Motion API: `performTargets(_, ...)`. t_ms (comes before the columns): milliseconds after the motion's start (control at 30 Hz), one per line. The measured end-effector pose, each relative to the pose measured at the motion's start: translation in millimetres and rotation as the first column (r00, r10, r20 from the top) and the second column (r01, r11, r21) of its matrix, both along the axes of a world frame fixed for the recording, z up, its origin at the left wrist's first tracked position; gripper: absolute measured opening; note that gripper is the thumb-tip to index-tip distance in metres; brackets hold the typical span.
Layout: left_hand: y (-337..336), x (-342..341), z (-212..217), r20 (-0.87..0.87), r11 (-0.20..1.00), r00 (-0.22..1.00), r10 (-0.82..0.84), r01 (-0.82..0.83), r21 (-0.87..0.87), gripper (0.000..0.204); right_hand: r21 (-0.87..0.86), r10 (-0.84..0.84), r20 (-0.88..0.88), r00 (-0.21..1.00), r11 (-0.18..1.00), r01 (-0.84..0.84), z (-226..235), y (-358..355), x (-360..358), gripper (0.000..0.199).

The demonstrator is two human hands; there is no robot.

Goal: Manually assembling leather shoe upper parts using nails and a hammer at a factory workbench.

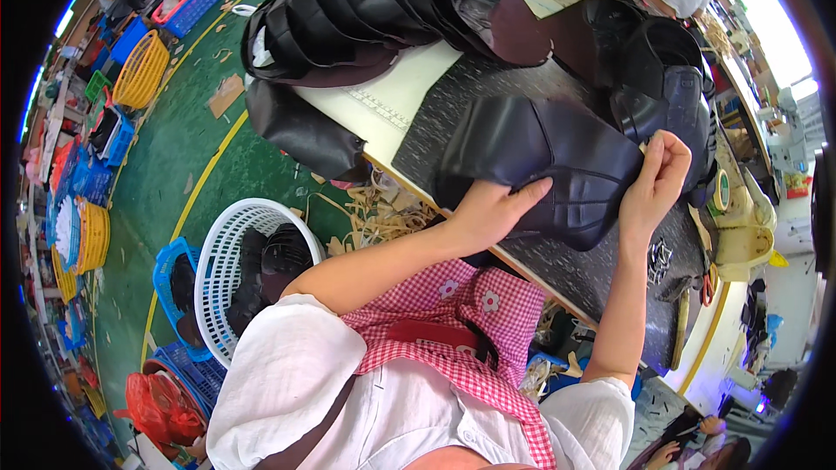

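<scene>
Both hands work one black boot upper (540, 165) on the bench (601, 274): left hand (488, 209) flat, pressing; right hand (653, 176) pinching its edge. A row of black pieces (374, 9) lies behind, more in the white basket (228, 270).

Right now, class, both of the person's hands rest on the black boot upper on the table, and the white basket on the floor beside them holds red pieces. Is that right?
Not quite. In the head view the white basket holds black pieces, not red ones. The rest stands: the left hand and right hand both rest on the black boot upper on the table.
</scene>
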State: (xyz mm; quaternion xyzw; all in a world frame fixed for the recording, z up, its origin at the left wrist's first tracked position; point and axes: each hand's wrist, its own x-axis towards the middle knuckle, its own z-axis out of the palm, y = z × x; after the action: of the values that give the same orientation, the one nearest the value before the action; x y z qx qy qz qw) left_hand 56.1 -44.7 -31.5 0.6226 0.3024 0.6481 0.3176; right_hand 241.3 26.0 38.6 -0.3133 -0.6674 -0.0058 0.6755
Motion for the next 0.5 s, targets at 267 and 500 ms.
performTargets(267, 33, -7, 16, 0.767, 0.414, 0.319, -0.557, 0.907, -0.077, 0.035, -0.107, 0.046, -0.083, 0.996, 0.993, -0.055, -4, 24, 6, 0.013)
performTargets(500, 23, 21, 29, 0.654, 0.722, 0.64, -0.403, 0.662, -0.203, 0.04, -0.157, -0.06, -0.077, 0.995, 0.986, 0.047, -13, 30, 29, 0.014)
